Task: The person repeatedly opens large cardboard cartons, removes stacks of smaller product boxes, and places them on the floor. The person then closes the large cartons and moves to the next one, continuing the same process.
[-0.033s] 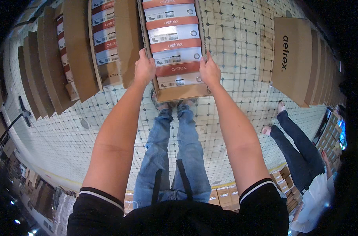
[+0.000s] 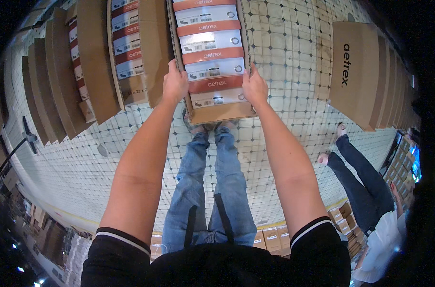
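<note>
The open carton [image 2: 223,113] is straight ahead of me, its near end just above my feet, and a single row of shoe boxes [image 2: 209,44] runs along it, pale fronts under orange lids. Under everything spreads a tiled floor [image 2: 287,129], cream with small dark squares at the corners. To my left, taller brown cartons [image 2: 97,57] stand in a row (two of them show more boxes inside); to my right leans a bank of brown cardboard [image 2: 354,71] with dark lettering. Further right is another person in dark trousers [image 2: 354,184] and a white top. Small brown boxes [image 2: 271,237] line the floor behind my jeans [image 2: 191,165].

My left hand [image 2: 175,85] is closed on the left wall of the carton, and my right hand [image 2: 256,88] on the right wall, level with each other near the close end, both gripping the cardboard.

I cannot make out how all my fingers wrap the walls, nor whether the carton's underside rests on anything. Its far end is cut off by the upper edge, and the outer corners fade into black.
</note>
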Tool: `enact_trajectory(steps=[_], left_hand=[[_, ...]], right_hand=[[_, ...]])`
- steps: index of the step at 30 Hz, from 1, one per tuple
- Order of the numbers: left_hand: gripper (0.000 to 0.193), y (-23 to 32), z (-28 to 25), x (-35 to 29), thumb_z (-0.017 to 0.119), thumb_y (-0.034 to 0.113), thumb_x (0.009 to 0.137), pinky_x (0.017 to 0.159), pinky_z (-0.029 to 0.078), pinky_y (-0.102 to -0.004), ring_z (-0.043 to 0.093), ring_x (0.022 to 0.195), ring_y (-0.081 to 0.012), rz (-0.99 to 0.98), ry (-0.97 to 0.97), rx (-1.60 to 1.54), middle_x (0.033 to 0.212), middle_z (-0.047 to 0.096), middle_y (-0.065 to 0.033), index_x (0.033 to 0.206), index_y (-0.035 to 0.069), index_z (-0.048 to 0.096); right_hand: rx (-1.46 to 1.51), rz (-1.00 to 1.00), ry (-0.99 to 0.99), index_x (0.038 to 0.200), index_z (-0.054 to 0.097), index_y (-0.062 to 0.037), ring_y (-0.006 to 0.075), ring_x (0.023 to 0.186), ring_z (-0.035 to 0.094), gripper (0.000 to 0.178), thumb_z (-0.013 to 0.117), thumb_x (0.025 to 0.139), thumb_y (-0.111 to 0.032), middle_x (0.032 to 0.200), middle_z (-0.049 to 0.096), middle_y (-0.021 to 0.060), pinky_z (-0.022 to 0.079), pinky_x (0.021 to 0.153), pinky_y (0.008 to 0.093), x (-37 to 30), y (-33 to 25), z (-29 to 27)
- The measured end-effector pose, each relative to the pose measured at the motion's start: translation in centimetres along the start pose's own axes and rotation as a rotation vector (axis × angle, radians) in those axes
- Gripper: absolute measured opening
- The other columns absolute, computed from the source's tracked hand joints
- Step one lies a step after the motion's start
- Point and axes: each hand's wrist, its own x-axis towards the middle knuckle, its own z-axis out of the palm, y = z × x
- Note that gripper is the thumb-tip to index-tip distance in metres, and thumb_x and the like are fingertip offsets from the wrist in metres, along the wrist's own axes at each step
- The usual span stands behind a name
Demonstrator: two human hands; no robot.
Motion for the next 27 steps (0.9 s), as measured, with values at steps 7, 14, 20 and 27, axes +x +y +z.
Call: enact_trajectory(steps=[7,14,20,27], left_hand=[[0.049,0.1,0.0,0.5,0.047,0.014,0.089,0.090,0.046,-0.0531,0.059,0.100,-0.0514,0.023,0.027,-0.053,0.105,0.062,-0.0347,0.136,0.004,0.037],[0.051,0.2,0.0,0.2,0.047,0.014,0.089,0.089,0.046,-0.0537,0.059,0.098,-0.0522,-0.023,0.013,-0.052,0.103,0.061,-0.0359,0.138,0.005,0.035],[0.052,0.4,0.4,0.2,0.047,0.014,0.089,0.090,0.046,-0.0536,0.060,0.098,-0.0509,-0.062,0.019,-0.011,0.103,0.063,-0.0345,0.139,0.007,0.035],[0.054,0.5,0.6,0.2,0.050,0.016,0.089,0.090,0.047,-0.0519,0.061,0.099,-0.0480,-0.134,0.007,-0.061,0.105,0.064,-0.0306,0.141,0.011,0.035]], right_hand=[[0.087,-0.056,-0.002,0.140,0.046,-0.0149,0.0432,0.095,0.064,0.050,0.045,0.096,-0.039,0.101,0.068,0.0236,0.049,0.086,0.0508,1.3,1.6,-0.7],[0.101,-0.059,0.001,0.138,0.048,-0.0179,0.0455,0.092,0.064,0.048,0.047,0.096,-0.040,0.097,0.068,0.0242,0.049,0.084,0.0520,1.4,2.5,-0.8],[0.152,-0.077,0.020,0.138,0.049,-0.0190,0.0458,0.091,0.064,0.048,0.048,0.095,-0.040,0.095,0.069,0.0241,0.050,0.084,0.0520,1.5,2.8,-0.6],[0.166,-0.064,0.015,0.139,0.047,-0.0182,0.0445,0.090,0.064,0.049,0.049,0.094,-0.038,0.095,0.068,0.0240,0.050,0.083,0.0514,1.4,2.8,-0.5]])
